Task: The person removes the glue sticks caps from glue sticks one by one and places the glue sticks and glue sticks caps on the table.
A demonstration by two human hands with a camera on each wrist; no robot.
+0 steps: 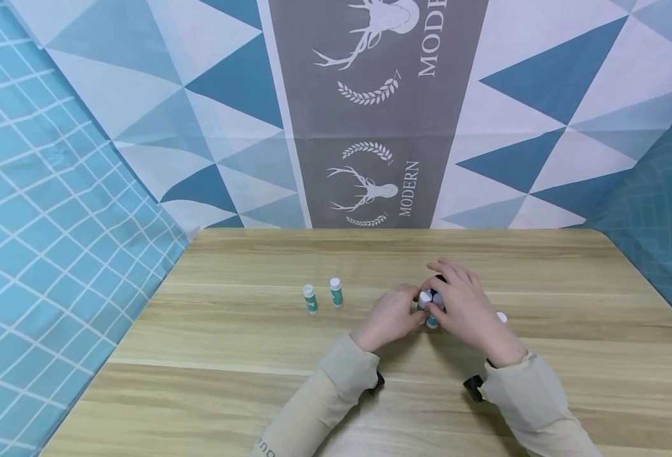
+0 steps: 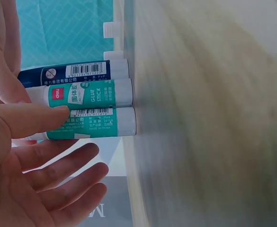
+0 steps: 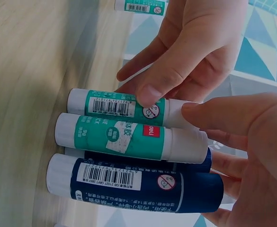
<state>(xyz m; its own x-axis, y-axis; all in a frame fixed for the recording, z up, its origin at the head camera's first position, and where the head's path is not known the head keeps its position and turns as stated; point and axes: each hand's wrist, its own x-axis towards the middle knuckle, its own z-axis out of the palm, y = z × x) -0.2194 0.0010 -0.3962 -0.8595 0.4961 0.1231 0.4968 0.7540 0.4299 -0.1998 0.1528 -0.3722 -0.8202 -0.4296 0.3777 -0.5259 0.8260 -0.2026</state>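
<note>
Four glue sticks (image 3: 121,135) in one upright cluster (image 3: 124,187)

From my remote seat I make out two teal sticks (image 3: 107,105) and two dark blue sticks (image 3: 150,187) in the cluster, their bases on the wooden table (image 1: 227,343). On the cluster's left, the left hand (image 1: 390,315) pinches the outer teal stick, thumb across its label. On the cluster's right, the right hand (image 1: 465,306) curls round the group, thumb at the white caps (image 3: 184,146), fingers behind the blue barrels. Well left of the cluster stands a loose teal pair (image 1: 310,300); to its right I see one white top (image 1: 502,317), the rest hidden behind the right hand.

I'd expect each stick to be light, stiff and rather smooth, hardly fragile, but quick to tip or roll on so narrow a base. I'd take hold at mid-barrel, gently, since a cap could slip off if it bore the load
</note>
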